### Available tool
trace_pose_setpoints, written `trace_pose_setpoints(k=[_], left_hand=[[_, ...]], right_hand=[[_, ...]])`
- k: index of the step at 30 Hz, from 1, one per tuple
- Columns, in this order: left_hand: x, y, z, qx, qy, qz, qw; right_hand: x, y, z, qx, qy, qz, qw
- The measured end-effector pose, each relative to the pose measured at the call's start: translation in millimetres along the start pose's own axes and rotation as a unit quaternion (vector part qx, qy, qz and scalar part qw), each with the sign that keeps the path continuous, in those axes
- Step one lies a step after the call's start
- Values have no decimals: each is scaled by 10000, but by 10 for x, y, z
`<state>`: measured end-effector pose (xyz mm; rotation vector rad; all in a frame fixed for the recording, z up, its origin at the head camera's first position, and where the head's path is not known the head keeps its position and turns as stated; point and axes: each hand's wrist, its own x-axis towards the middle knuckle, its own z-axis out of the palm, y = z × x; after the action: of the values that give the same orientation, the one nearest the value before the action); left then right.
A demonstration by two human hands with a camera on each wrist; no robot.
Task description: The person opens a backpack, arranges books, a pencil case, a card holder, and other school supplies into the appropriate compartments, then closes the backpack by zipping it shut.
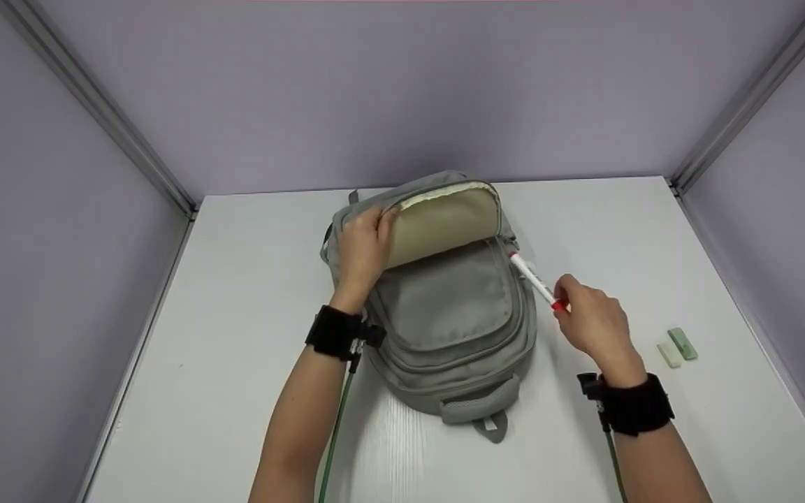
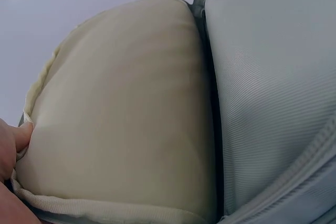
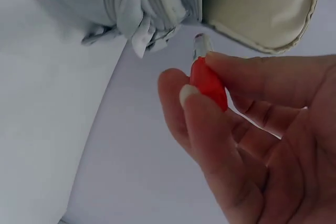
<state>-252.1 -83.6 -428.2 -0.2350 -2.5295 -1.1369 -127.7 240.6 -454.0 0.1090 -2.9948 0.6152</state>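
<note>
A grey backpack (image 1: pixel 448 300) lies on the white table, its front pocket flap (image 1: pixel 444 220) folded back so the beige lining shows. My left hand (image 1: pixel 365 244) pinches the flap's edge at its left side; in the left wrist view the thumb presses on the lining's rim (image 2: pixel 26 124). To the right of the backpack, my right hand (image 1: pixel 595 318) holds a white marker with a red cap (image 1: pixel 535 281) by its red end. The right wrist view shows that red cap (image 3: pixel 207 83) between thumb and fingers. The marker's far tip points toward the pocket opening.
A green eraser-like block (image 1: pixel 683 344) and a smaller pale green one (image 1: pixel 669 355) lie on the table at the right. The white table (image 1: pixel 235 363) is walled by pale panels at the back and both sides. A carry handle (image 1: pixel 481 402) sits at the backpack's near end.
</note>
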Motion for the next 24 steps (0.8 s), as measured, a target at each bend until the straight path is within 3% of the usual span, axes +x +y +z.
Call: trace_pose_setpoints(k=[5, 13, 18, 24], left_hand=[[1, 4, 9, -5, 82, 94, 9999], [-7, -15, 35, -29, 111, 193, 9997], [-8, -7, 31, -43, 91, 154, 9998], [-8, -1, 16, 2, 58, 108, 9999]], right_hand=[[101, -217, 169, 137, 162, -358, 9991], [351, -462, 374, 886, 73, -631, 9940], [478, -555, 460, 915, 61, -873, 9920], [594, -597, 537, 1011, 73, -785, 9918]])
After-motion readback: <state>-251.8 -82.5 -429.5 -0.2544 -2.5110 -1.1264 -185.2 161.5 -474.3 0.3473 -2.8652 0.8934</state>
